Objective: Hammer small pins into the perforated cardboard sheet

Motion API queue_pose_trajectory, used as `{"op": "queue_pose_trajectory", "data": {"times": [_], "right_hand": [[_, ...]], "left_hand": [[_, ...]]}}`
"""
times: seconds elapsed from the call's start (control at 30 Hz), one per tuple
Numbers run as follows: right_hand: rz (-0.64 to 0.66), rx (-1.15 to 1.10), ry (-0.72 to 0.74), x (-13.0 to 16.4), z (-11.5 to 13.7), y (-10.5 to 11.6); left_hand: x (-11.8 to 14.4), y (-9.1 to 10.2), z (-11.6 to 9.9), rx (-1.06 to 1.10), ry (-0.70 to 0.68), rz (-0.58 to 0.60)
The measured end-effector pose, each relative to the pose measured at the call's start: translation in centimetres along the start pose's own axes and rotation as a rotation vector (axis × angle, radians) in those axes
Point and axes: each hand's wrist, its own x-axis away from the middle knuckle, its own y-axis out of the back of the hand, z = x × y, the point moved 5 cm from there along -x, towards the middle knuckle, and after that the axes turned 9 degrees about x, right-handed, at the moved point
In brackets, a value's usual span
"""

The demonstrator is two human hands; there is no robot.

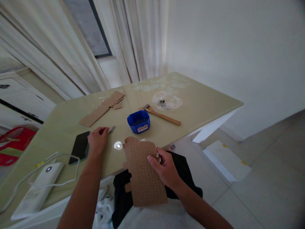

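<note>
The right hand (165, 170) was closed on a perforated cardboard sheet (144, 173), thumb pressed on its face and the fingers wrapped behind its right edge, holding it tilted over the lap at the near edge of the table (202, 101); the sheet's top end reached over the tabletop while its lower end hung in front of the dark clothing below. The left hand (97, 140) rested palm down on the table with its fingers curled narrow, pinching a small metal piece (111, 129) whose tip stuck out to the right of the fingertips; what kind of piece it was could not be told. Just left of that hand, touching its wrist side, lay a black phone (80, 147) face up. Between the two hands a small bright round spot (118, 145) showed on the tabletop, just beside the sheet's upper left corner. Further out, near the middle of the table, stood a blue plastic box (138, 121) with dark small parts inside, and just behind it to the right lay a wooden-handled hammer (162, 115), its head close to a crumpled clear plastic bag (167, 101). Strips of plain cardboard (102, 108) lay beyond the left hand. At the near left corner sat a white power bank (39, 187) with a white cable (59, 157) looped over it.
</note>
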Motion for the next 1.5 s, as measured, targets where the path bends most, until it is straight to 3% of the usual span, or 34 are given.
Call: {"op": "queue_pose_trajectory", "data": {"times": [0.27,0.6,1.5], "right_hand": [[0.028,-0.002,0.002,0.1,0.1,-0.3],[0.011,0.010,0.009,0.1,-0.3,-0.2],[0.003,0.008,0.010,0.0,-0.3,-0.3]], "left_hand": [[-0.5,-1.0,0.3,-0.129,-0.018,0.064],[0.1,-1.5,0.4,-0.105,-0.117,0.139],[0.0,-2.2,0.8,-0.165,-0.188,0.176]]}}
